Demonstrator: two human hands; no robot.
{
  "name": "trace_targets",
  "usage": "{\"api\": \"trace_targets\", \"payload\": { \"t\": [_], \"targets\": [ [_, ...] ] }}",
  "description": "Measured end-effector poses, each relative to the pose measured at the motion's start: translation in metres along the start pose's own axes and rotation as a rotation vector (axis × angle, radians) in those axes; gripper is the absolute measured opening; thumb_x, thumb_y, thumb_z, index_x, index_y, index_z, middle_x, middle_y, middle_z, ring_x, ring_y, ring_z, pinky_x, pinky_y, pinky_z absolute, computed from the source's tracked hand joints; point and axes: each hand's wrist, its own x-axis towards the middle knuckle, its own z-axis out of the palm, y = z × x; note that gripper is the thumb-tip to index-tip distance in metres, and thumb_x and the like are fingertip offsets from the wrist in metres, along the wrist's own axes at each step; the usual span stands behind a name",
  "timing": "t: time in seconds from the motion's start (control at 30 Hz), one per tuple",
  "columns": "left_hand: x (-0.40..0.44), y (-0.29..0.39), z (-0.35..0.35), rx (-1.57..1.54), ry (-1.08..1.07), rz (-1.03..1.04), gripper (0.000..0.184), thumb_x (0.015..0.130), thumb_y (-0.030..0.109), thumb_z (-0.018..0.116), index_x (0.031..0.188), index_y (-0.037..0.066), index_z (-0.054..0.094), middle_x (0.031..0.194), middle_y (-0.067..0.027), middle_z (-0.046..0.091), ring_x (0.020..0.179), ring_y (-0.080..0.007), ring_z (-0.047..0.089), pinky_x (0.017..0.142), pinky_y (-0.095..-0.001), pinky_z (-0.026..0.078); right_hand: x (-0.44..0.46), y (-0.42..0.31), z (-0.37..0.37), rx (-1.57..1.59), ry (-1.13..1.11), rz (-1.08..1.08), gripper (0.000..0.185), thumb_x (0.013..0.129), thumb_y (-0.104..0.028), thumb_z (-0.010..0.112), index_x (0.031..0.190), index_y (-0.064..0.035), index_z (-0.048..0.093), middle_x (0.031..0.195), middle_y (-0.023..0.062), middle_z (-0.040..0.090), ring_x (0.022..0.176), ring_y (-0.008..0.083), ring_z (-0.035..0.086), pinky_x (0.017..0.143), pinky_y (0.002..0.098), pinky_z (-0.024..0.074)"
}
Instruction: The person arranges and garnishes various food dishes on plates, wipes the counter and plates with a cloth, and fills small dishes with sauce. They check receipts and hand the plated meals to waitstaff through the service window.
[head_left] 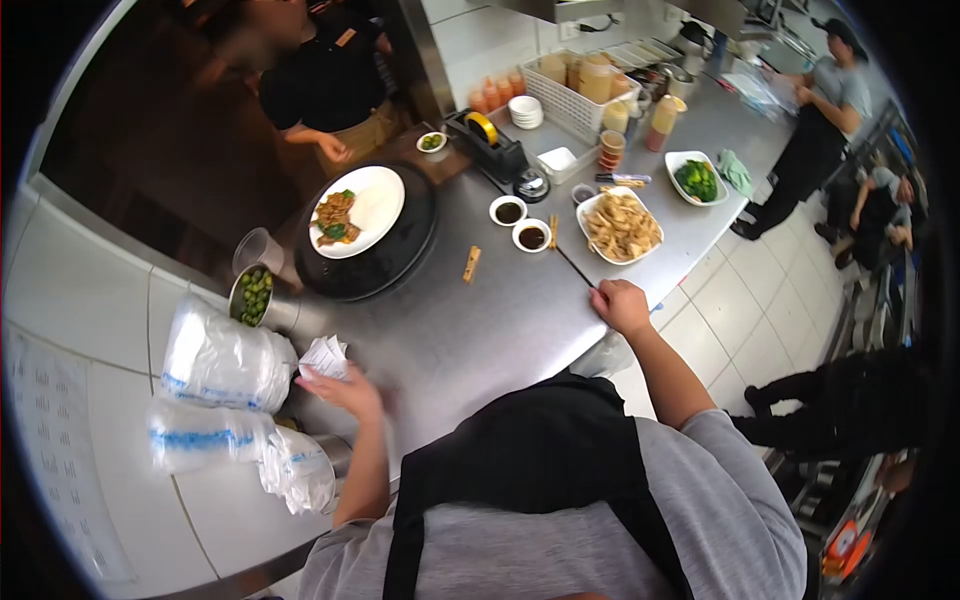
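Several crumpled white paper slips [325,357] are in my left hand [347,390], at the left side of the steel counter. My right hand [622,305] is closed around a thin dark stick [574,267] near the counter's front edge; its exact kind is unclear. The stick points toward two small white bowls of dark sauce [531,236]. Just beyond my right hand sits a white dish of pale, fried-looking food [624,228]. A wooden clothespin [471,264] lies on the counter between my hands.
A white plate of food [380,215] rests on a round black tray [400,262]. Plastic bag rolls [225,355] and a container of green citrus [254,295] stand left. Behind are a tape dispenser [490,145], bell [531,184] and greens dish [697,180]. Other people stand beyond the counter and right.
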Motion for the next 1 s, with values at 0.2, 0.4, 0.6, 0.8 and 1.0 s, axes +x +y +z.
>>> {"api": "trace_targets", "payload": {
  "t": [0.2,0.4,0.6,0.8,1.0],
  "targets": [
    [-0.087,0.075,-0.001,0.059,-0.959,0.579,0.059,0.087,0.033,0.054,0.137,0.008,0.038,0.145,-0.0156,0.032,0.135,-0.0336,0.029,0.110,-0.0511,0.018,0.002,-0.003,-0.003,0.006,0.001,0.006,0.029,0.082,-0.029,0.061,0.065,-0.0063,0.053,0.060,0.0117,0.055,0.061,0.0307,0.057,0.057,0.0434,0.0460],
    [-0.094,0.105,0.028,-0.029,-0.963,0.667,0.059,0.088,0.037,0.054,0.137,0.009,0.039,0.144,-0.0155,0.033,0.134,-0.0339,0.030,0.109,-0.0501,0.021,-0.001,0.003,-0.001,0.066,0.010,0.036,0.030,0.082,-0.028,0.062,0.063,-0.0061,0.055,0.060,0.0138,0.056,0.059,0.0330,0.057,0.055,0.0437,0.0448],
    [-0.097,0.106,0.048,-0.012,-0.869,0.739,0.059,0.087,0.038,0.056,0.136,0.010,0.040,0.142,-0.0154,0.036,0.132,-0.0356,0.033,0.106,-0.0519,0.028,-0.008,0.025,0.013,0.220,0.074,0.064,0.034,0.082,-0.026,0.061,0.058,-0.0039,0.052,0.056,0.0172,0.053,0.052,0.0355,0.053,0.051,0.0455,0.0403],
    [-0.093,0.119,0.039,-0.008,-0.877,0.701,0.054,0.088,0.041,0.054,0.135,0.016,0.043,0.140,-0.0106,0.039,0.131,-0.0303,0.036,0.107,-0.0484,0.029,-0.008,0.047,0.016,0.691,0.003,0.224,0.033,0.089,-0.020,0.058,0.064,-0.0001,0.056,0.050,0.0033,0.052,0.046,0.0095,0.041,0.044,0.0291,0.0346],
    [-0.099,0.122,0.039,0.028,-0.841,0.671,0.050,0.088,0.039,0.054,0.133,0.018,0.045,0.139,-0.0090,0.041,0.131,-0.0279,0.037,0.107,-0.0457,0.030,0.002,0.074,-0.009,1.207,-0.521,0.474,0.036,0.097,-0.028,0.045,0.085,0.0027,0.060,0.064,0.0101,0.061,0.054,0.0148,0.057,0.054,0.0261,0.0470]
  ]
}}
